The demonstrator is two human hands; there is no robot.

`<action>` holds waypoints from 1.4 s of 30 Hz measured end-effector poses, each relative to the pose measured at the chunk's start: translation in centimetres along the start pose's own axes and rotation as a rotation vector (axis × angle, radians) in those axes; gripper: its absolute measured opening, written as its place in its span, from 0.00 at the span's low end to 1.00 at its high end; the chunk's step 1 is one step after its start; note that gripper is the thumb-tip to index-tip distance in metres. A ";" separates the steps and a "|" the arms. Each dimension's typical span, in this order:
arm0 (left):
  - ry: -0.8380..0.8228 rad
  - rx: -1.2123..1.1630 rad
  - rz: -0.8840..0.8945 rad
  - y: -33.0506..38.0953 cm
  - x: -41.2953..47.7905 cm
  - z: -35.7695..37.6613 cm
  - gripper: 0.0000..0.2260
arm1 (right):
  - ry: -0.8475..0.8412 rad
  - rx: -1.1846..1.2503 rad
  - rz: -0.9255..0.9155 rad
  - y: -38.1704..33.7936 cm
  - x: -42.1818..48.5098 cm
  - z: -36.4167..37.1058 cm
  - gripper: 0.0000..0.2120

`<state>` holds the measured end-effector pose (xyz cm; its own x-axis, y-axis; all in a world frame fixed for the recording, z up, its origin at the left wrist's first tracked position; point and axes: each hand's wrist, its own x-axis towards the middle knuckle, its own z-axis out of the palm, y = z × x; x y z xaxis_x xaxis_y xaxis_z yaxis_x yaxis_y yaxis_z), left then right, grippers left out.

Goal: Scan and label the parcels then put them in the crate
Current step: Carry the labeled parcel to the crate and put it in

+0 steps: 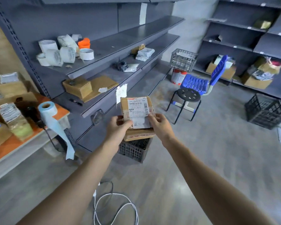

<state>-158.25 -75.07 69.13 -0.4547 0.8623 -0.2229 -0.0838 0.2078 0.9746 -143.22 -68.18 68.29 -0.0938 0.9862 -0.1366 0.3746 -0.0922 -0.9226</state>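
Pinching a parcel [137, 109] in left hand [118, 127] and right hand [159, 125] above the crate [133, 150]; could slide off box [139, 135] heaped inside.

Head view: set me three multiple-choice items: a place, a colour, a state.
1. Where is the labelled parcel? A) on the stool B) over the dark crate by the shelves C) on the table
2. What colour is the chair? A) red B) green C) blue
3. How is the parcel held? A) one hand only B) both hands C) lying unheld
Answers: 1 B, it hangs above the crate; 2 C, seat and back are blue; 3 B, the left hand and right hand grip its near edge.
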 end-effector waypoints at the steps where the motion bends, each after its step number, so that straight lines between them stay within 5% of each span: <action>1: 0.001 0.004 -0.005 0.1 0.0 1.7 0.09 | -0.014 0.003 0.006 0.4 0.8 -1.5 0.17; 8: 0.042 0.013 -0.046 0.1 4.6 9.9 0.14 | -0.138 -0.029 0.047 1.7 8.7 -7.3 0.17; 23: 0.206 -0.092 -0.179 -1.4 24.6 19.9 0.12 | -0.405 -0.147 0.195 3.2 33.7 -7.0 0.18; 35: 0.551 -0.019 -0.334 -7.4 36.7 25.5 0.13 | -0.782 -0.234 0.171 9.2 51.2 -1.8 0.23; 42: 0.690 0.060 -0.430 -14.2 41.7 26.9 0.23 | -1.002 -0.363 0.087 15.7 58.2 2.9 0.14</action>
<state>-152.17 -29.59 45.43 -0.8390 0.2271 -0.4945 -0.3367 0.4972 0.7997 -145.44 -12.63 44.82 -0.7066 0.4003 -0.5835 0.6534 0.0524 -0.7552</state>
